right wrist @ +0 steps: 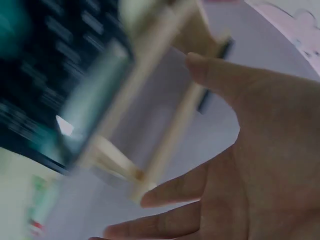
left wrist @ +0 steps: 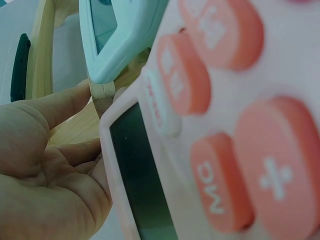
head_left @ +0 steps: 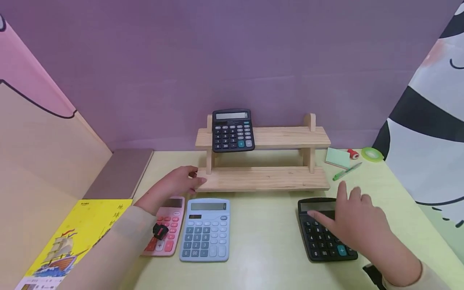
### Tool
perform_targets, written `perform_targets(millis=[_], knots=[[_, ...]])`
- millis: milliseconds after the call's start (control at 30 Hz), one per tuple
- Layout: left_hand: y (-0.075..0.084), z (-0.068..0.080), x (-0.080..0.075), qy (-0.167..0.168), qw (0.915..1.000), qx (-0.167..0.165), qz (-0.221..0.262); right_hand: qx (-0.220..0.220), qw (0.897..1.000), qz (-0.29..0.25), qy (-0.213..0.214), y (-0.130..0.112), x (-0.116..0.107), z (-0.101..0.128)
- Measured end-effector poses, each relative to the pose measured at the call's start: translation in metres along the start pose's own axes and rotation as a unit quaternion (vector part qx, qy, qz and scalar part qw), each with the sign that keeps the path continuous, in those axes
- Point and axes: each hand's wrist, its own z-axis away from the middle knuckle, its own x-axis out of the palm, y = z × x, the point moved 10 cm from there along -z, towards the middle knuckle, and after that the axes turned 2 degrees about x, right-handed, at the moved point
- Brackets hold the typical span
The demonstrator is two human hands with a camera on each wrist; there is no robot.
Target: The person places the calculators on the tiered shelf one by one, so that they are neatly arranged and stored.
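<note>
A two-tier wooden shelf (head_left: 264, 179) stands at the back of the table. At its lower left end is my left hand (head_left: 179, 181), thumb and fingers pinching the board's corner; part of the fingers is hidden. A black calculator (head_left: 235, 131) leans upright on the upper tier's left side. Below my left forearm lies a pink calculator (head_left: 170, 225), partly covered, with a light blue calculator (head_left: 204, 229) beside it. My right hand (head_left: 362, 221) hovers with fingers spread over another black calculator (head_left: 319, 241), covering part of it; no grip on it shows in the right wrist view.
Right of the shelf lie a pale green notepad (head_left: 337, 157), a small red item (head_left: 353, 154), a green tape roll (head_left: 372, 154) and a green pen (head_left: 346, 171). A yellow book (head_left: 77, 229) and a grey-brown board (head_left: 117, 173) are at the left.
</note>
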Motion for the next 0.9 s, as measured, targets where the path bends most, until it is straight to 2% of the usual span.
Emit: perform_targets(millis=[167, 267, 333, 433, 633, 700, 900], knots=[[0.001, 0.000, -0.001, 0.000, 1.0000, -0.005, -0.003, 0.021, 0.997, -0.014, -0.072, 0.008, 0.048, 0.019], [0.001, -0.001, 0.000, -0.003, 1.0000, -0.007, 0.003, 0.025, 0.994, -0.007, -0.107, 0.006, 0.066, 0.020], [0.001, -0.001, 0.000, -0.005, 1.0000, -0.004, 0.007, 0.020, 0.993, 0.003, -0.115, 0.003, 0.072, 0.019], [0.001, -0.002, 0.000, -0.005, 1.0000, -0.001, 0.009, 0.017, 0.993, 0.011, -0.114, -0.003, 0.079, 0.018], [0.006, 0.000, -0.001, -0.002, 1.0000, 0.003, 0.004, 0.012, 0.999, 0.008, -0.052, -0.010, 0.077, 0.019], [0.006, 0.001, -0.001, -0.002, 1.0000, 0.002, 0.005, 0.010, 0.999, 0.006, -0.043, -0.010, 0.076, 0.019], [0.004, 0.002, -0.001, -0.003, 1.0000, 0.002, 0.003, 0.014, 0.997, -0.010, -0.080, -0.005, 0.079, 0.017]])
